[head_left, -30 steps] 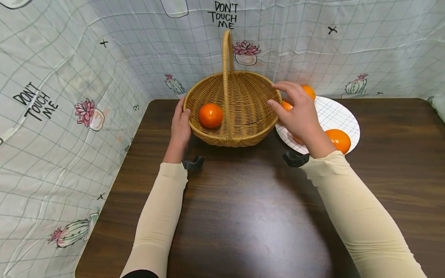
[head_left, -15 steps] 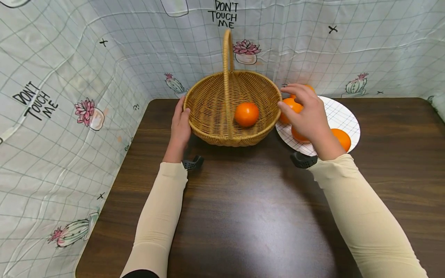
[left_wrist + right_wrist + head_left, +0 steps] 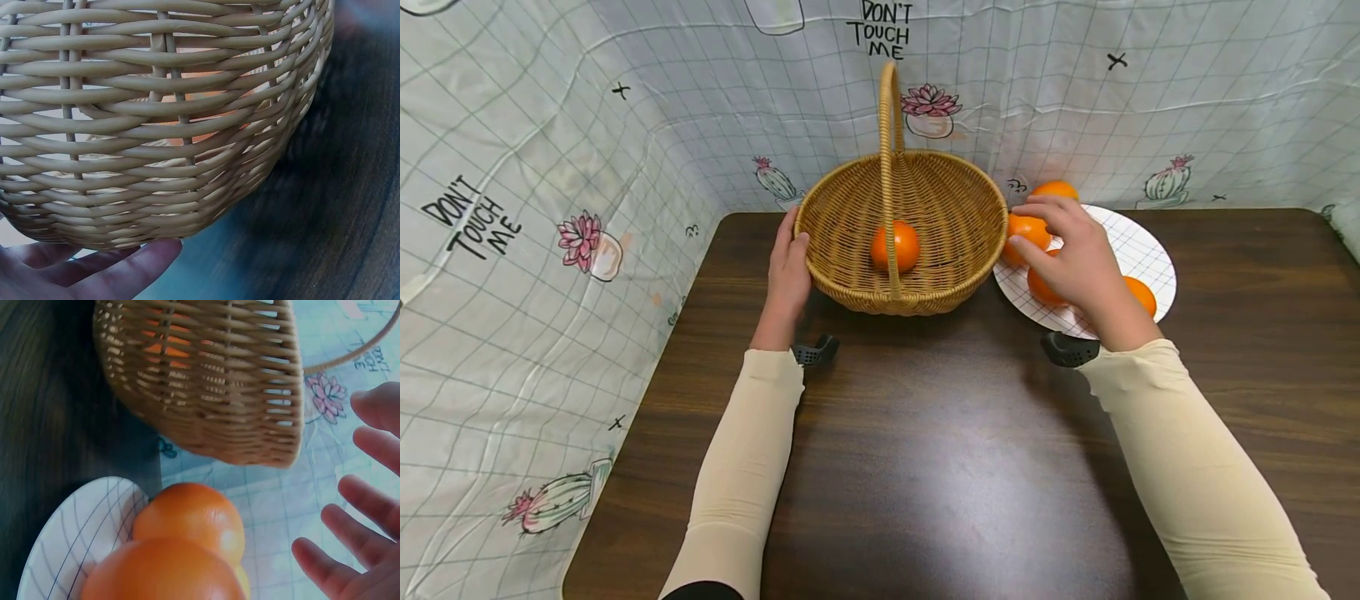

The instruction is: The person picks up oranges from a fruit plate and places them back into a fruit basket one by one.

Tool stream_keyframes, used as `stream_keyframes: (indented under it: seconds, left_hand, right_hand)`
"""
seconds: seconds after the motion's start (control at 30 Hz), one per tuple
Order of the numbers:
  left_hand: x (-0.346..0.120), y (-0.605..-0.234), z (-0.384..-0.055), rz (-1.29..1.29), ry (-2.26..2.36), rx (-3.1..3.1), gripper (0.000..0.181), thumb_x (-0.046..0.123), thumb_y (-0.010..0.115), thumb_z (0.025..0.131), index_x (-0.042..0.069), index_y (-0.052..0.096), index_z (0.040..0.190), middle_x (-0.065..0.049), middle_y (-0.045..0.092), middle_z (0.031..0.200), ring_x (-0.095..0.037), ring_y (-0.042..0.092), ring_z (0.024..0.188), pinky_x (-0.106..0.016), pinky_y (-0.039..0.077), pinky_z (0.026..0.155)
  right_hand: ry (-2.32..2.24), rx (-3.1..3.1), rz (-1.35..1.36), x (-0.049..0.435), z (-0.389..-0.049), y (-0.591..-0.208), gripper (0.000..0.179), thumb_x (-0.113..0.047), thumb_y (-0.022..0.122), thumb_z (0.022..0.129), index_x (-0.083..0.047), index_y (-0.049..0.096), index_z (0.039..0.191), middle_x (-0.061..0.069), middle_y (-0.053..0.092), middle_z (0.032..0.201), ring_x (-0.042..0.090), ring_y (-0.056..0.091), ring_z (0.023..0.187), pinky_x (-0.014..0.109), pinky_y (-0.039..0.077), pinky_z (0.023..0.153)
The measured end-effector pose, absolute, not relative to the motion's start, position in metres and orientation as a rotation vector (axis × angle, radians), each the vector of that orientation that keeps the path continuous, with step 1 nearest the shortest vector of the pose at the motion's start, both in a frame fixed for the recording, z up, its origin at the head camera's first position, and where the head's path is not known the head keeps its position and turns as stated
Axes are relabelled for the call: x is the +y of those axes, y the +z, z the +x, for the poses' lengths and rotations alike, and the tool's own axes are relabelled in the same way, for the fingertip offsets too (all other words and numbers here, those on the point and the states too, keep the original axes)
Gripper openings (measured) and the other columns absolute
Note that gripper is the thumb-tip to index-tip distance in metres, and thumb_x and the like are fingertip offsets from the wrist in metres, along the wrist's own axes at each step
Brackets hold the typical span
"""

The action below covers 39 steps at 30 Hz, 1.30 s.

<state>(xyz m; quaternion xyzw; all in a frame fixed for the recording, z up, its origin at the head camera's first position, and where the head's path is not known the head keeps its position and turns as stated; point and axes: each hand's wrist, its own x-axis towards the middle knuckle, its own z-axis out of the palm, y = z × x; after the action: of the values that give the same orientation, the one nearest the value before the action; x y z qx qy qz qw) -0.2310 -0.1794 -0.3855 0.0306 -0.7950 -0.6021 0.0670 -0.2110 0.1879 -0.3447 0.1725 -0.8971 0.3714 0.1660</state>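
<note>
An oval wicker basket (image 3: 955,200) with a tall arched handle stands near the back of the table, holding one orange (image 3: 908,247) partly behind the handle. My left hand (image 3: 786,283) rests against the basket's left side, its fingers fairly straight in the left wrist view. To the right, a white checked plate (image 3: 1138,242) bears several oranges (image 3: 1043,283). Over them hovers my right hand (image 3: 1078,262), fingers spread apart and nothing held. In the right wrist view the fingertips (image 3: 306,550) are clear of the oranges and the basket.
Dark wooden table (image 3: 910,433) lies under everything. A white grid-patterned cloth (image 3: 1037,83) with cactus drawings hangs directly behind the basket and plate, and along the left side. Each wrist wears a black device (image 3: 1070,348).
The orange inside the basket rolls from the left side to the right, then back to the middle. My right hand moves off the basket's right rim to over the plate. The left hand keeps its place.
</note>
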Motion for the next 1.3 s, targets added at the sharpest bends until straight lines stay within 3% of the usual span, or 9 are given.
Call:
stream_keyframes:
  seconds: [0.23, 0.43, 0.83, 1.1, 1.3]
  left_hand:
    - [-0.179, -0.385, -0.230, 0.116, -1.814, -2.412, 0.048, 0.035, 0.032, 0.105, 0.041, 0.024, 0.152, 0.010, 0.026, 0.159, -0.013, 0.029, 0.144, -0.040, 0.026, 0.118]
    - [-0.179, -0.385, -0.230, 0.095, -1.805, -2.397, 0.048, 0.035, 0.032, 0.105, 0.040, 0.025, 0.152, 0.008, 0.027, 0.159, -0.015, 0.030, 0.143, -0.040, 0.028, 0.117]
    - [-0.179, -0.384, -0.230, 0.090, -1.815, -2.396, 0.048, 0.034, 0.032, 0.105, 0.038, 0.024, 0.153, 0.008, 0.026, 0.159, -0.015, 0.030, 0.144, -0.041, 0.027, 0.117]
    - [-0.180, -0.385, -0.229, 0.102, -1.823, -2.398, 0.048, 0.034, 0.031, 0.105, 0.039, 0.024, 0.152, 0.008, 0.026, 0.159, -0.015, 0.030, 0.144, -0.042, 0.027, 0.117]
    - [-0.179, -0.385, -0.229, 0.066, -1.858, -2.374, 0.048, 0.032, 0.031, 0.105, 0.039, 0.024, 0.152, 0.008, 0.025, 0.159, -0.016, 0.032, 0.143, -0.041, 0.030, 0.116]
  right_hand:
    - [0.943, -2.615, 0.493, 0.200, -0.210, -0.352, 0.038, -0.021, 0.069, 0.087, -0.009, 0.064, 0.123, 0.012, 0.057, 0.132, 0.034, 0.053, 0.117, 0.051, 0.041, 0.096]
    - [0.870, -2.713, 0.475, 0.209, -0.208, -0.355, 0.040, -0.022, 0.069, 0.087, -0.006, 0.063, 0.122, 0.018, 0.052, 0.136, 0.038, 0.046, 0.127, 0.057, 0.035, 0.105]
    - [0.769, -2.899, 0.487, 0.221, -0.206, -0.357, 0.047, -0.023, 0.071, 0.084, -0.002, 0.060, 0.125, 0.024, 0.047, 0.136, 0.044, 0.042, 0.125, 0.058, 0.031, 0.106]
    - [0.671, -3.010, 0.504, 0.223, -0.209, -0.360, 0.053, -0.026, 0.073, 0.082, -0.002, 0.059, 0.127, 0.026, 0.048, 0.136, 0.045, 0.043, 0.125, 0.059, 0.033, 0.105]
    - [0.586, -3.081, 0.415, 0.223, -0.208, -0.362, 0.061, -0.032, 0.073, 0.080, -0.009, 0.056, 0.133, 0.024, 0.046, 0.137, 0.047, 0.048, 0.116, 0.063, 0.040, 0.093]
